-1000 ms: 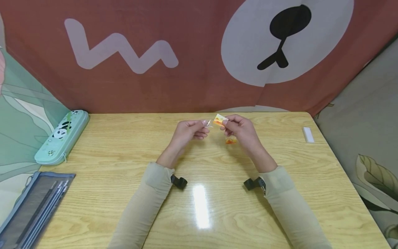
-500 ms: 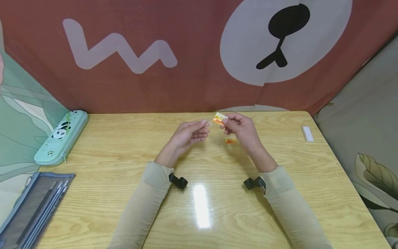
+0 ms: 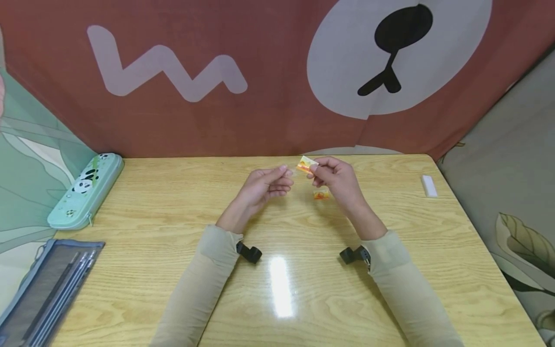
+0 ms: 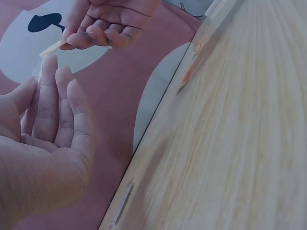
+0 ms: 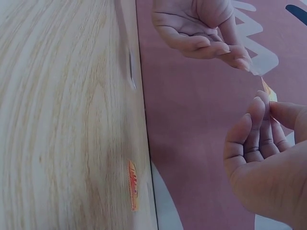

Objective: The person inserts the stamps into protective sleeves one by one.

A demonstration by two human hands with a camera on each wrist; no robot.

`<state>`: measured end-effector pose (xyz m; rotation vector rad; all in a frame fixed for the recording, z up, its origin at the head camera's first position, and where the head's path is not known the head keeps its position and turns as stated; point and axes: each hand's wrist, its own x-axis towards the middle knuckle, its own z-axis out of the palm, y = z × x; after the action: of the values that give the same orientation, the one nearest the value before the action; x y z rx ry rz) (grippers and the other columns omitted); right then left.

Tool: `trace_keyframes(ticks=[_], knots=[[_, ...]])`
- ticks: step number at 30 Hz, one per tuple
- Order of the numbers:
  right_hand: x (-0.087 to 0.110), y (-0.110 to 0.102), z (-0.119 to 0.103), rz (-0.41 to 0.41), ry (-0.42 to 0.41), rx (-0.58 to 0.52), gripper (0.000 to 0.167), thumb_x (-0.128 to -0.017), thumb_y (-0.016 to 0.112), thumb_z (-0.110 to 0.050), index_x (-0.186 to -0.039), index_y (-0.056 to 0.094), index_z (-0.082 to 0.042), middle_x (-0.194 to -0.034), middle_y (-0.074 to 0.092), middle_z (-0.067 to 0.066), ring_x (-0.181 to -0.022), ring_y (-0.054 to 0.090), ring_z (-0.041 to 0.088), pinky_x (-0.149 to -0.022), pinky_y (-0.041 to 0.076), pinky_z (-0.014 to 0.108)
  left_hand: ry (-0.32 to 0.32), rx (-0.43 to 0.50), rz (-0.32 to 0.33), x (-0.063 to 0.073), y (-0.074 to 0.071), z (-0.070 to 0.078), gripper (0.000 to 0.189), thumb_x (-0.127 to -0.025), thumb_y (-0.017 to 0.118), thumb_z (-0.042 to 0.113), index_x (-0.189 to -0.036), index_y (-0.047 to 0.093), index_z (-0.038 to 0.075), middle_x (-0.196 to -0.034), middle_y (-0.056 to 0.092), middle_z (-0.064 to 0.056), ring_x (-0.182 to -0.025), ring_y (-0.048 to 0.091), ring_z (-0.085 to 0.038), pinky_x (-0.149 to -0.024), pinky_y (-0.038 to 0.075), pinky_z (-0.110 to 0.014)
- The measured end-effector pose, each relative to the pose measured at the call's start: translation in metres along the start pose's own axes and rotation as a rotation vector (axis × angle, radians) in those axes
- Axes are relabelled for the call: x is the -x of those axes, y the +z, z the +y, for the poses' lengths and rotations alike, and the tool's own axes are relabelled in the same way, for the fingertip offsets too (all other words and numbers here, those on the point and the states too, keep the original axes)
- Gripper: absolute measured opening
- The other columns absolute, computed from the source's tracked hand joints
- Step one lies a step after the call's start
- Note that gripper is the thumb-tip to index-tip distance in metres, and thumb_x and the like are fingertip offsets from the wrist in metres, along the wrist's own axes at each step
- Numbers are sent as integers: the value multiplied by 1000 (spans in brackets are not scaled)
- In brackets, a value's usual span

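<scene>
Two bare hands are raised over the far part of a wood-grain counter (image 3: 182, 207), fingertips near each other. The right hand (image 3: 337, 179) pinches a small yellow and orange card (image 3: 305, 165) between thumb and bent fingers. The card is held in the air, tilted, in the space between the hands. The left hand (image 3: 262, 187) has thumb and forefinger closed on a bit of clear film (image 5: 255, 74), its other fingers loosely bent. The film reaches toward the card's edge; whether the two are joined cannot be told.

A second card (image 3: 321, 194), in similar colours, lies on the counter just below the right hand. A thin pale strip (image 5: 132, 72), too unclear to identify, lies near the counter's far edge in the wrist views.

At far left sits a mint pencil case (image 3: 88, 193) with a panda print; nearer the person is a dark mesh pouch (image 3: 56, 289) holding pencil-like sticks. A white block (image 3: 429, 186) lies near the right edge. Behind hangs a reddish-brown cloth (image 3: 269, 115) with a white zigzag and an animal muzzle.
</scene>
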<state>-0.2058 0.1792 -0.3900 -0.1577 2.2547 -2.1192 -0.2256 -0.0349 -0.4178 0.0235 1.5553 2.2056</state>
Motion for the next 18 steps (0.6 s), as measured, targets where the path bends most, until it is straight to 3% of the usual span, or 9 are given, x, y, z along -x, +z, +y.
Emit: trace_keyframes(ticks=[7,12,18], knots=[[0,0,0,4,-7,29,25,-100,65,-17,-112,64,5,-79,72,-10,-68,63,7,-69,58,21,19,-66,18,0,1,-1,20,-101,64,26,-94,77,12,-77,77,2,-71,73,-9,-68,61,-22],[-1,1,3,21,-22,89,30,-100,66,-19,-115,65,6,-79,72,-11,-67,63,7,-69,58,21,31,-81,35,1,2,-1,23,-101,65,26,-102,76,6,-76,77,2,-70,73,-9,-67,61,-22],[-1,0,3,31,-19,145,27,-99,67,-21,-113,67,2,-78,71,-12,-69,64,8,-69,60,26,137,-198,95,0,2,-1,34,-99,68,27,-110,74,-5,-74,76,3,-68,72,-9,-65,61,-23]])
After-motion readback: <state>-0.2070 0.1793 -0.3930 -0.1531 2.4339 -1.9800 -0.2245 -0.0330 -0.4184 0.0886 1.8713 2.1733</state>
